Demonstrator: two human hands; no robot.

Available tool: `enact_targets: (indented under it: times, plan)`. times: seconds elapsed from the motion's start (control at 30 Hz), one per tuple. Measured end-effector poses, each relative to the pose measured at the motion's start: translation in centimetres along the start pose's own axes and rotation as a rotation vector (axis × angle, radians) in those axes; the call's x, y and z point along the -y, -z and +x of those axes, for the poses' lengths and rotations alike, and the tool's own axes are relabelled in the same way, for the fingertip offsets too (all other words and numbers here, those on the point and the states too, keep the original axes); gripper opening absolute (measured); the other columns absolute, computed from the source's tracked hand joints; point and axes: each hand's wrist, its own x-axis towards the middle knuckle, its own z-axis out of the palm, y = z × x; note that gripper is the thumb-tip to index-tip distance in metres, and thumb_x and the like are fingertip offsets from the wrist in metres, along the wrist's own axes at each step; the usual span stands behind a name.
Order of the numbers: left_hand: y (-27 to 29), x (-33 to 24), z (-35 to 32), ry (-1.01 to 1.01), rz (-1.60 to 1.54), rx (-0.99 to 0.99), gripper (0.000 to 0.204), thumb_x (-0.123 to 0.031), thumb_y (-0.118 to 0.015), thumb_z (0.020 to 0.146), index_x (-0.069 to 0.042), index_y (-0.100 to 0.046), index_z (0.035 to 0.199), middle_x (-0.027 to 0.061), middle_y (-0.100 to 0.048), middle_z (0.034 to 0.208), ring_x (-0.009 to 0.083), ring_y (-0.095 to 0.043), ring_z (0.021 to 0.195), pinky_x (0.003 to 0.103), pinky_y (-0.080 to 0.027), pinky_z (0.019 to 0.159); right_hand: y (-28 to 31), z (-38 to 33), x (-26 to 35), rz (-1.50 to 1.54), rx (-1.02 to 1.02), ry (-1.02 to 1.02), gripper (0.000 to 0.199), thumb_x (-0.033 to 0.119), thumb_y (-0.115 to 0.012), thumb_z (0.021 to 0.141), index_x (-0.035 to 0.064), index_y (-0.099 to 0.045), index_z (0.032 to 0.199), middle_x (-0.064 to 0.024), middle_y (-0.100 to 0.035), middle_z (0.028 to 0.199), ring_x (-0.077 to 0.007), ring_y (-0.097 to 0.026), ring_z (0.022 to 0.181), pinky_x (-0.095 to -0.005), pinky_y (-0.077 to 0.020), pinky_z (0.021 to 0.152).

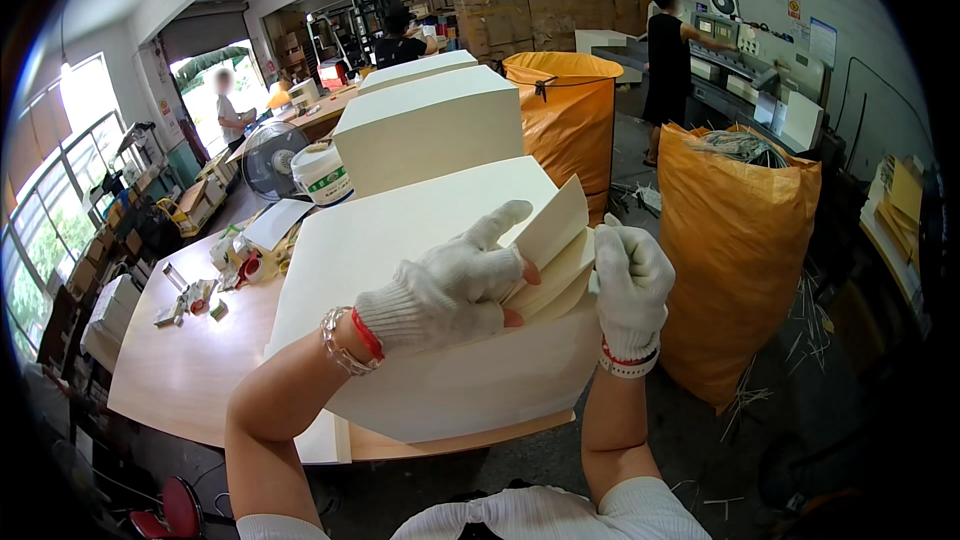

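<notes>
A thick stack of white paper sheets (420, 200) lies on the table in front of me, several of its upper sheets (552, 230) lifted and fanned at the right side. My left hand (450, 275), in a white knit glove with bare thumb and index tips, rests across the stack. Its thumb and index finger hold the parted sheets, the other fingers stretched over the top. At the sheets' right edge, my gloved right hand (632, 275) is closed in a pinch. A small pale bit shows at its fingertips, too little to identify.
Another tall paper stack (430, 130) stands behind. Left of it are a white tub (322, 175) and a fan (275, 160); small items (235, 265) lie on the table (190, 360). Orange sacks (735, 260) stand right. One person (668, 60) works at a machine; others are farther back.
</notes>
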Motion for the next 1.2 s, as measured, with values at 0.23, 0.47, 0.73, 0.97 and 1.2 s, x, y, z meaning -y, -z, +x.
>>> enact_targets:
  times: [0.23, 0.47, 0.73, 0.97, 1.2]
  plan:
    - [-0.2, 0.6, -0.1, -0.011, -0.061, -0.027, 0.037, 0.002, -0.078, 0.073, -0.010, -0.067, 0.106, 0.0205, -0.030, 0.158, 0.0386, -0.048, 0.134, 0.037, -0.046, 0.105, 0.1, 0.0, 0.1, 0.017, 0.019, -0.005, 0.021, 0.005, -0.065, 0.092, 0.0007, -0.057, 0.073, -0.0015, -0.054, 0.065, -0.0054, -0.050, 0.061, -0.0405, -0.0517, 0.096]
    - [-0.6, 1.3, -0.5, -0.119, 0.025, -0.129, 0.037, 0.004, -0.070, 0.077, -0.008, -0.067, 0.112, 0.0218, -0.048, 0.144, 0.0303, -0.062, 0.113, 0.032, -0.053, 0.088, 0.3, 0.3, 0.5, -0.143, -0.123, 0.385, 0.010, 0.003, -0.059, 0.091, 0.0015, -0.060, 0.082, -0.0081, -0.061, 0.080, -0.0216, -0.061, 0.077, -0.0398, -0.0535, 0.087]
    - [-2.7, -1.1, -1.4, 0.059, 0.700, -0.152, 0.067, -0.023, -0.074, 0.083, -0.008, -0.047, 0.143, 0.0112, -0.066, 0.101, 0.0241, -0.070, 0.088, 0.033, -0.057, 0.073, -0.8, -2.5, 5.1, -0.595, 0.605, 0.427, 0.018, 0.010, -0.066, 0.083, 0.0055, -0.068, 0.100, -0.0134, -0.067, 0.097, -0.0339, -0.064, 0.092, -0.0420, -0.0524, 0.078]
    - [-1.8, -0.5, -1.0, 0.034, 0.630, -0.153, 0.051, -0.026, -0.064, 0.090, -0.020, -0.048, 0.138, 0.0092, -0.064, 0.108, 0.0299, -0.069, 0.092, 0.046, -0.055, 0.071, -0.1, -2.9, 4.0, -0.570, 0.562, 0.329, 0.025, 0.003, -0.062, 0.089, 0.0006, -0.067, 0.113, -0.0189, -0.069, 0.104, -0.0365, -0.067, 0.091, -0.0396, -0.0545, 0.081]
    - [10.9, -0.2, -5.2, 0.166, 0.347, -0.697, 0.054, -0.009, -0.066, 0.085, -0.013, -0.051, 0.137, 0.0120, -0.064, 0.115, 0.0271, -0.068, 0.094, 0.036, -0.056, 0.072, -1.0, -2.9, 3.5, -0.411, 0.554, 0.025, 0.027, 0.003, -0.059, 0.094, -0.0104, -0.063, 0.117, -0.0231, -0.069, 0.110, -0.0305, -0.069, 0.098, -0.0335, -0.0535, 0.086]
